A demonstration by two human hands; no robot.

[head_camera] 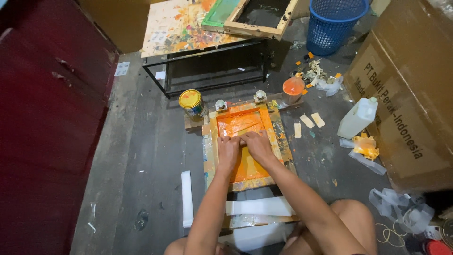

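- Down on the floor, a seated person presses both hands side by side on a squeegee whose edge barely shows under the fingers; the left hand (228,150) and the right hand (256,144) touch each other, fingers curled closed over it.
- Under the hands lies a wooden screen-printing frame (279,137), flat on the dark floor (146,156), its mesh covered in orange ink (240,122).
- At the far edge of the frame sit two metal clamps (221,104), and just left of them stands a yellow-lidded paint tin (191,101).
- An orange-smeared pot (293,89) stands to the right of the clamps.
- Further right, a white plastic jug (358,118) leans near a big cardboard box (410,104).
- Beyond the frame stands a low table (174,28) splashed with paint, bearing other frames.
- A blue mesh basket (332,21) stands at the back right.
- White sheets (259,207) lie between the person's knees.
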